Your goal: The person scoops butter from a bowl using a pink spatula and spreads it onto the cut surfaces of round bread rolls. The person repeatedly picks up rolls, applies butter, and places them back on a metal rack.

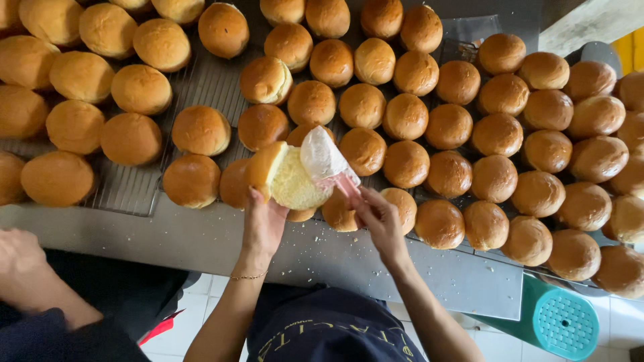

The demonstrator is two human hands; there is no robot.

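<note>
I see the left hand [263, 224] closed around a split bun [285, 177], fingers wrapped under its base, the pale cut face turned up and tilted toward the right. The right hand [377, 220] grips the pink handle of a spatula [327, 163], thumb and fingers pinched tight; its blade, coated in white cream, touches the bun's cut face. Both hands hover above the near edge of the metal table [201, 241] (crumbs scattered there). Behind them, whole brown buns [406, 164] sit in close rows on wire racks [134, 188]. Another person's arm [30, 278] rests at lower left. A green stool [563, 322] stands at lower right.
</note>
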